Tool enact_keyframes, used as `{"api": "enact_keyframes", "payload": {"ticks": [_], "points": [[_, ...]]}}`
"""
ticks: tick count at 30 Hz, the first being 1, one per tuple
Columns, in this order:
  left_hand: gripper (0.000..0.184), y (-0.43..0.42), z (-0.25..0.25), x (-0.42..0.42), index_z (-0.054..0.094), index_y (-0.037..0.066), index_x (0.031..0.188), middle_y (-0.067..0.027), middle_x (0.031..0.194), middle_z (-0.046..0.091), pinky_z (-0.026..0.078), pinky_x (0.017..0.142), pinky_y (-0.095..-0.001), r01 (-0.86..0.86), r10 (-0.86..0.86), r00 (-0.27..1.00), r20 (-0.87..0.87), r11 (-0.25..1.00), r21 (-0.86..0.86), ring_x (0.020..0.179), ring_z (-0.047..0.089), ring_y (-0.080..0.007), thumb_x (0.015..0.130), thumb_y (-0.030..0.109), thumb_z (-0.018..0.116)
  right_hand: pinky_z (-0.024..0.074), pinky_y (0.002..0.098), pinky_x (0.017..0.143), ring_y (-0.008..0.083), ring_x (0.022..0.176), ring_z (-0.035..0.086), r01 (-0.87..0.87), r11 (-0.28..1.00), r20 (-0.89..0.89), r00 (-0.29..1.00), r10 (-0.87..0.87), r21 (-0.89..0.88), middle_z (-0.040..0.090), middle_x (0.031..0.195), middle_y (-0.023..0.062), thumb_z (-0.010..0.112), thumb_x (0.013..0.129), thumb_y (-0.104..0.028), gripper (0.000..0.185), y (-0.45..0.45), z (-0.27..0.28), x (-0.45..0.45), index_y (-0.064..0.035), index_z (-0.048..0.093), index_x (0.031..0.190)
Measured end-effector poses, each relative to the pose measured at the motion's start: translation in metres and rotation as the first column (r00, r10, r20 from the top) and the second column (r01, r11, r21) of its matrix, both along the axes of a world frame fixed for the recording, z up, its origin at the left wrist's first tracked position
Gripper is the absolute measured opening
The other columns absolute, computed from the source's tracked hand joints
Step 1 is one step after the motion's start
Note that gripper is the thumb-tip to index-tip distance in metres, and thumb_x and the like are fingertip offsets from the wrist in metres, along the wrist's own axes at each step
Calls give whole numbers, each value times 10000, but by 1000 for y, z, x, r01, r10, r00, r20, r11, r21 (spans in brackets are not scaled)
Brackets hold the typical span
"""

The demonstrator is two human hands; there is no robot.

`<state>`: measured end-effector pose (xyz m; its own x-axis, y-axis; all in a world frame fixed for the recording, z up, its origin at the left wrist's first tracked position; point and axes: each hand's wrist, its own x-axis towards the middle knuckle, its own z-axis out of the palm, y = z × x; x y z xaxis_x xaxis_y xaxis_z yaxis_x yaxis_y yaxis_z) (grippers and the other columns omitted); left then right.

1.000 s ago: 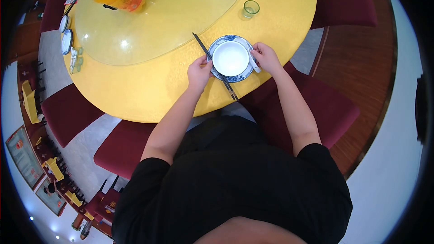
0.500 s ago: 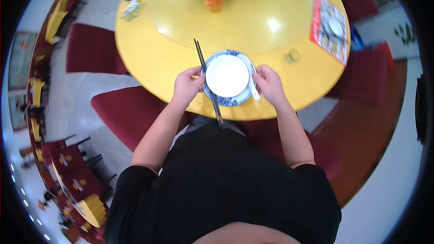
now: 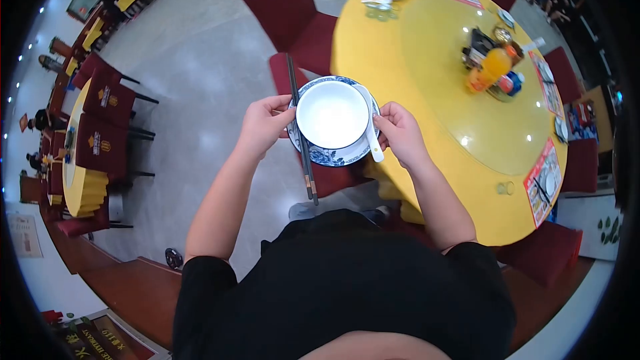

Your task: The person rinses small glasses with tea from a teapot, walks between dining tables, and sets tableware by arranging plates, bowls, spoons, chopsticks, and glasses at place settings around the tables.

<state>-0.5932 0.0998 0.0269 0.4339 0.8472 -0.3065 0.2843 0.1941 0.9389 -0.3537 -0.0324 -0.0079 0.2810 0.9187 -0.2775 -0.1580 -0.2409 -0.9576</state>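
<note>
A blue-and-white patterned plate is held up in front of my body. On it sits a white bowl with nothing in it. My left hand is closed on the plate's left edge, its thumb by a pair of dark chopsticks lying along that side and jutting past the rim. At the opposite edge, my right hand pinches the plate beside a white spoon. The fingers beneath the plate are partly hidden.
A round table with a yellow cloth stands to the right, with a glass turntable carrying an orange drink bottle. Near its edge is a small glass. Dark red chairs surround it. Another table stands left.
The view has turned left, so the round table now lies to the right. The plate, with bowl, chopsticks and spoon, has gone from above the table edge to over a chair and floor.
</note>
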Motion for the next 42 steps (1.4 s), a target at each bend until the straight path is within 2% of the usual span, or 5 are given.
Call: {"api": "enact_keyframes", "payload": {"ticks": [5, 13, 22, 31, 42], "points": [[367, 53, 21, -148, 643, -25, 1199, -38, 887, 664, 549, 605, -249, -54, 55, 998, -42, 998, 24, 758, 626, -95, 870, 132, 679, 423, 187, 432, 60, 490, 542, -10, 1000, -24, 1000, 10, 24, 597, 691, 9, 553, 968, -127, 102, 64, 22, -150, -49, 536, 905], [339, 160, 15, -235, 674, -5, 1158, -23, 864, 667, 521, 590, -241, -100, 103, 993, -61, 994, 45, 732, 608, -88, 863, 161, 681, 422, 171, 445, 43, 511, 545, -80, 995, -80, 993, 84, 54, 603, 705, 3, 542, 972, -111, 85, 188, 8, -227, -58, 536, 906], [328, 275, 36, -502, 666, -24, 1152, -8, 843, 657, 505, 574, -221, -112, 112, 994, -4, 994, 16, 705, 589, -66, 868, 140, 676, 415, 183, 433, 50, 493, 537, -88, 996, -65, 994, 90, 25, 597, 689, 7, 549, 958, -103, 70, 303, 49, -489, -58, 538, 905], [345, 654, -26, -298, 655, -30, 1168, -16, 869, 669, 509, 577, -219, -176, 176, 984, 0, 984, 20, 717, 601, -65, 865, 134, 682, 441, 206, 454, 73, 506, 560, -126, 991, -72, 989, 129, 49, 613, 706, 29, 577, 941, -112, 93, 692, -21, -280, -38, 543, 896], [311, 963, -35, -200, 680, -17, 1134, 0, 830, 660, 492, 563, -211, 48, -49, 999, 9, 998, 47, 702, 588, -47, 863, 135, 678, 447, 208, 474, 65, 524, 549, 71, 997, -41, 997, -71, -3, 607, 736, 24, 574, 951, -133, 108, 949, -24, -207, -40, 544, 905]]}}
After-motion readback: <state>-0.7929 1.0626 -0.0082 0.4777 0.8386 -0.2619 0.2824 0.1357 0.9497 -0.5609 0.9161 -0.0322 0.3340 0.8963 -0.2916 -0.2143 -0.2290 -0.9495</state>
